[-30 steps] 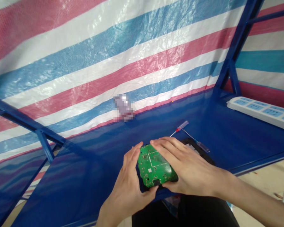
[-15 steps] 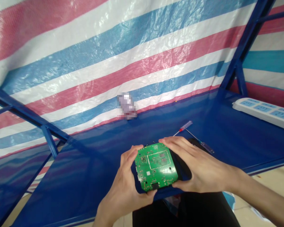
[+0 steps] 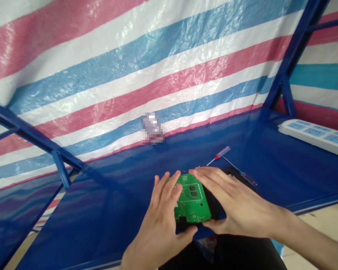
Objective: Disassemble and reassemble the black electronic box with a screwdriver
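Observation:
A green circuit board (image 3: 193, 208) with dark square chips tilts above the table edge, in front of my lap. My right hand (image 3: 228, 202) grips its right side, fingertips on the far edge and thumb at the near edge. Over the board's left part lies my left hand (image 3: 160, 217), its fingers stretched and apart, its thumb just below the near edge. This hand hides the board's left side. Beyond the right hand lie a screwdriver with a red and clear handle (image 3: 223, 152) and another with a bluish handle (image 3: 249, 179). A dark object (image 3: 236, 173) is partly hidden behind that hand.
The blue table (image 3: 107, 210) runs under everything. A white power strip (image 3: 315, 135) lies at the right. Blue metal frame bars (image 3: 284, 75) stand at both sides, with striped plastic sheeting (image 3: 157, 86) behind. A pixelated item (image 3: 153, 128) is at the back edge.
My left hand has slid right over the board, and its fingers have spread and now cover the left part. My right hand keeps its hold. The view has shifted slightly.

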Tool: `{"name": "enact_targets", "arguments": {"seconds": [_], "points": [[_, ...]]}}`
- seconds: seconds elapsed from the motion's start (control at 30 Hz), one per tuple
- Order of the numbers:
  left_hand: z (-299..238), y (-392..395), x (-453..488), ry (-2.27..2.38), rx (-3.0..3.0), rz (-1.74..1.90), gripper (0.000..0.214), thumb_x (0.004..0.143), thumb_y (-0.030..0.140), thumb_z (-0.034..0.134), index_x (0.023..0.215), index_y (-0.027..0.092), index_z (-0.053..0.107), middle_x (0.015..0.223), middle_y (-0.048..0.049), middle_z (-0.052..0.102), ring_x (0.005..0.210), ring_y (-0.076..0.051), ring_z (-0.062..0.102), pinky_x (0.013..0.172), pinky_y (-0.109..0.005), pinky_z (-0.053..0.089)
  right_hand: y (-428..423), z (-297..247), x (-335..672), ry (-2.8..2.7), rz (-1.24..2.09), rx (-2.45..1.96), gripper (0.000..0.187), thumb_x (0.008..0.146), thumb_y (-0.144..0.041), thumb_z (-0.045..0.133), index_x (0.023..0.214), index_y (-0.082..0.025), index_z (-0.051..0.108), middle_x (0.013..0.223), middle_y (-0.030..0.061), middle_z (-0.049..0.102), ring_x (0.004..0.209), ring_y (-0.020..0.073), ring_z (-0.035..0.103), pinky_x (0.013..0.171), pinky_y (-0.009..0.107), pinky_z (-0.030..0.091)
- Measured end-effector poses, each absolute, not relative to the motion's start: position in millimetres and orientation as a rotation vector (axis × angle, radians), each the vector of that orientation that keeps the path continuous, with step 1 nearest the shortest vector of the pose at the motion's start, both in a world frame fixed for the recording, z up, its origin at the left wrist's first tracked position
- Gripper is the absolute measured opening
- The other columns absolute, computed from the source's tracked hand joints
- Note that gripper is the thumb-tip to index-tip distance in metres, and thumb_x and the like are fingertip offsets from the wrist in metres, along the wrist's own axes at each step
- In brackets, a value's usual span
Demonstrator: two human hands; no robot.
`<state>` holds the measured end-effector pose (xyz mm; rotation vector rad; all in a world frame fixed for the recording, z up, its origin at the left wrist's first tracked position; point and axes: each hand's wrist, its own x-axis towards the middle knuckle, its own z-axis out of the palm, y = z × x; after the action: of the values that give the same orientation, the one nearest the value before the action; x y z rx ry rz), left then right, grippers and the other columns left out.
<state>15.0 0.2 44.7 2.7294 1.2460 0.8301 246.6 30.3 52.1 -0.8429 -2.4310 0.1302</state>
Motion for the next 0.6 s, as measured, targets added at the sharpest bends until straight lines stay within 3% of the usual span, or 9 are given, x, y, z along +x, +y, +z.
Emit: {"name": "enact_targets", "arguments": {"seconds": [0.07, 0.27, 0.4, 0.6], "points": [[46.5, 0.6, 20.0, 1.217, 2.795, 0.850, 0.083, 0.081, 0.015, 0.070, 0.145, 0.017, 0.018, 0.153, -0.0196, 0.038, 0.147, -0.032, 0.022, 0.118, -0.063, 0.018, 27.6, 54.0, 244.2, -2.438, 0.075, -0.823, 0.094, 0.069, -0.022, 0.075, 0.149, -0.010, 0.025, 0.138, 0.0214, 0.054, 0.131, 0.0342, 0.048, 0.097, 0.045, 0.054], [50.7, 0.8, 25.4, 1.265, 2.879, 0.847, 0.076, 0.081, 0.019, 0.071, 0.143, 0.018, 0.027, 0.147, -0.0204, 0.045, 0.134, -0.036, 0.042, 0.104, -0.056, 0.042, 22.1, 58.0, 240.7, -2.426, -0.015, -0.781, 0.090, 0.068, -0.018, 0.074, 0.146, -0.004, 0.030, 0.135, 0.0221, 0.056, 0.130, 0.0341, 0.047, 0.102, 0.043, 0.051], [53.2, 1.1, 26.4, 1.249, 2.876, 0.822, 0.076, 0.080, 0.012, 0.069, 0.144, 0.021, 0.028, 0.148, -0.0189, 0.044, 0.131, -0.037, 0.044, 0.102, -0.056, 0.044, 20.8, 60.0, 240.8, -2.404, -0.035, -0.763, 0.094, 0.072, -0.017, 0.073, 0.150, -0.006, 0.024, 0.138, 0.0217, 0.055, 0.131, 0.0334, 0.048, 0.104, 0.043, 0.049], [48.6, 6.6, 21.3, 0.990, 2.506, 1.139, 0.098, 0.072, 0.008, 0.076, 0.146, 0.034, 0.018, 0.148, -0.0140, 0.037, 0.133, -0.034, 0.042, 0.103, -0.055, 0.045, 25.5, 54.9, 249.8, -2.419, 0.176, -0.804, 0.120, 0.068, -0.045, 0.085, 0.156, -0.015, 0.008, 0.153, 0.0213, 0.040, 0.143, 0.0331, 0.037, 0.112, 0.044, 0.043]]}}
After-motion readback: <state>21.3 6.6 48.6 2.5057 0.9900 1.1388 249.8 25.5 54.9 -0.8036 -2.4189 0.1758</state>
